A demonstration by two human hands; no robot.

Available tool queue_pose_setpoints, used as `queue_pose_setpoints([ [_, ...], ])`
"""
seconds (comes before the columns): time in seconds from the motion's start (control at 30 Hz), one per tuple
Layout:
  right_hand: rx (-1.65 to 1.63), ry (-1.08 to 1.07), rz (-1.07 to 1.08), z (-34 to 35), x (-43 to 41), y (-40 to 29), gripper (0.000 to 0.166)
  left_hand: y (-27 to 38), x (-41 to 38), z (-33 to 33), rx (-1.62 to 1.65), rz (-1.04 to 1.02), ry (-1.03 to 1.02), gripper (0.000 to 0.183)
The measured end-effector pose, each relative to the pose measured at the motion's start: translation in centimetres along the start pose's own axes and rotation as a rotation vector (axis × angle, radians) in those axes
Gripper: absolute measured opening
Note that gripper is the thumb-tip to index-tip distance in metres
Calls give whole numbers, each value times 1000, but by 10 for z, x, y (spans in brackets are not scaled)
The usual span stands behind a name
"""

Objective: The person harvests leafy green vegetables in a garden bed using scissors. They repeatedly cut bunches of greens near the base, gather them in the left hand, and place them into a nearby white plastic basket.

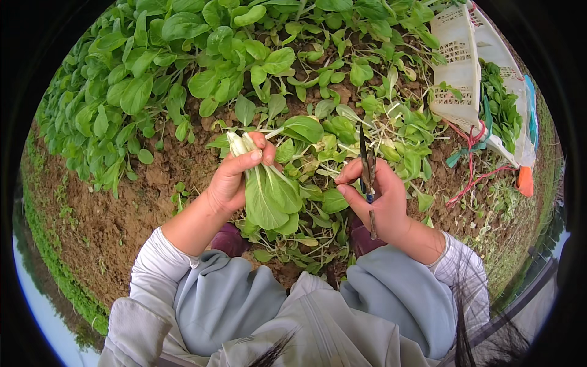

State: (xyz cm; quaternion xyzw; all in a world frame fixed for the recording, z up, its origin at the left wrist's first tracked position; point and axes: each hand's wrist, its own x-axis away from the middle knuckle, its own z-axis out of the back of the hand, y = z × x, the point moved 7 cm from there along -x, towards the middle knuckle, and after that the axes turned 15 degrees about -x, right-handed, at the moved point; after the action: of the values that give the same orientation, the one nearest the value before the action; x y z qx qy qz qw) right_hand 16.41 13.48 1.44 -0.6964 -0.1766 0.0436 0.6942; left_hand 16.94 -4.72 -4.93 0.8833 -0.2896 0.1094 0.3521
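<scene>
My left hand (240, 172) grips a small bunch of leafy greens (270, 202). Their pale cut stem ends point up past my thumb, while the broad leaves hang below my palm. In my right hand (378, 197) is a slender dark metal cutting tool (367, 169), its pointed end upward. Whether it is a knife or a pair of shears I cannot tell. My right thumb and forefinger nearly meet beside it. Beneath both hands, loose trimmed leaves (321, 188) cover the soil between my boots.
Dense leafy plants (151, 69) grow in the bed ahead and to the left. At the right, a white plastic basket (456, 69) lies tilted with harvested greens (500, 105) inside. Red cord (472, 142) hangs from its rim. Bare brown soil (119, 229) lies to my left.
</scene>
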Motion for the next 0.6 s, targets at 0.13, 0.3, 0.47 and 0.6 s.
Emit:
queue_pose_setpoints([
  [0.13,11,35,3,5,0,0,22,-3,-3,9,106,15,-5,13],
  [0.3,298,-75,-299,17,-4,18,25,-1,-5,19,-104,51,33,12],
  [0.47,482,-80,-271,38,18,50,23,11,-3,35,-824,259,239,9],
  [0.6,390,-73,-522,38,18,49,14,37,-26,17,-2304,-34,122,10],
])
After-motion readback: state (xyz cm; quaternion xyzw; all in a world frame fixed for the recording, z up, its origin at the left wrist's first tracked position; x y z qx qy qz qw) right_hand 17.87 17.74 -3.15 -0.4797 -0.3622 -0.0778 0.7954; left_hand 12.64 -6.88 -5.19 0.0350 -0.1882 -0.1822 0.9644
